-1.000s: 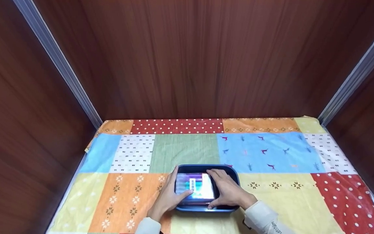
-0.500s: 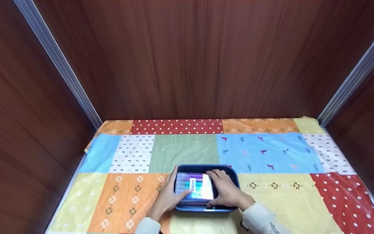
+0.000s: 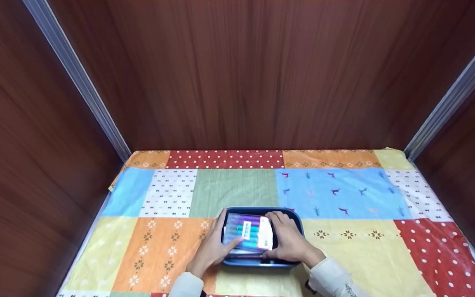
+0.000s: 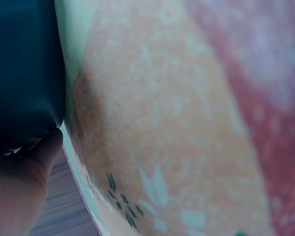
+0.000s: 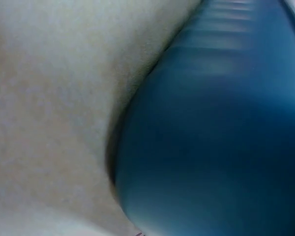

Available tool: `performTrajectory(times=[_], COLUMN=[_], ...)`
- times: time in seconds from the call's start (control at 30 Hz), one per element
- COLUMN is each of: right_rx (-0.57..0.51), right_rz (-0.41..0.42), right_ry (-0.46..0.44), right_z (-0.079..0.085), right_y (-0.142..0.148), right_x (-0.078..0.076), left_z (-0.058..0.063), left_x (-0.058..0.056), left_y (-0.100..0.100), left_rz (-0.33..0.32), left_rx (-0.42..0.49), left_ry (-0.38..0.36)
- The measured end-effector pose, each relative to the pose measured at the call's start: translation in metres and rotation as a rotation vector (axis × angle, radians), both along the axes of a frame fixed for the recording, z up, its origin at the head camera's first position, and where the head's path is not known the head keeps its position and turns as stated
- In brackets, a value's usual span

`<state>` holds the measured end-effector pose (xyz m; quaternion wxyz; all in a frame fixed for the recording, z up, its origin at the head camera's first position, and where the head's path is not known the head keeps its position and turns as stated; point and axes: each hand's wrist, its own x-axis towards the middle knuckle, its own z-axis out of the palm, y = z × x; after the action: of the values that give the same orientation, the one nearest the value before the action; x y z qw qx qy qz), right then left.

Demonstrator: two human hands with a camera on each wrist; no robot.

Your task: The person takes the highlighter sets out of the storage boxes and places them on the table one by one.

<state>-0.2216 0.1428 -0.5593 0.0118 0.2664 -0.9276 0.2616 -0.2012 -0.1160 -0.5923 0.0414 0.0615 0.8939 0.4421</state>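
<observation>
A dark blue bin (image 3: 262,265) with rounded corners stands near the front of the table. Inside it lies a clear pack (image 3: 255,232) of purple and teal sticks with a white label, slightly turned, above other items too covered to tell. My left hand (image 3: 209,251) grips the bin's left side, fingers along the outer wall and thumb over the pack. Reaching inside the bin, my right hand (image 3: 289,241) holds the pack's right end, fingers at the back and thumb in front. The wrist views show the bin's outer wall, with part of the left hand (image 4: 24,182) touching it.
A patchwork tablecloth (image 3: 344,264) covers the table under the bin. Brown wood-grain panels (image 3: 237,74) enclose the table at the back and both sides, with metal posts (image 3: 76,78) at the back corners.
The pack has shifted slightly toward the back and turned a little clockwise, showing more of what lies under its front edge. My hands have kept nearly the same places.
</observation>
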Motion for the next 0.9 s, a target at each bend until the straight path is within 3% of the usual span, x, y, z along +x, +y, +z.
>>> performTrajectory(times=[0.43,0.9], right_rx=[-0.04,-0.08], right_rz=[-0.053,-0.155], right_ry=[0.064,0.047], right_z=[0.002,0.008], right_y=[0.008,0.018], right_x=[0.011,0.021], left_z=[-0.001,-0.002], left_x=[0.002,0.002], left_y=[0.0,-0.002], left_rz=[-0.002,0.0], left_rx=[-0.024,0.012], left_ry=[0.043,0.028])
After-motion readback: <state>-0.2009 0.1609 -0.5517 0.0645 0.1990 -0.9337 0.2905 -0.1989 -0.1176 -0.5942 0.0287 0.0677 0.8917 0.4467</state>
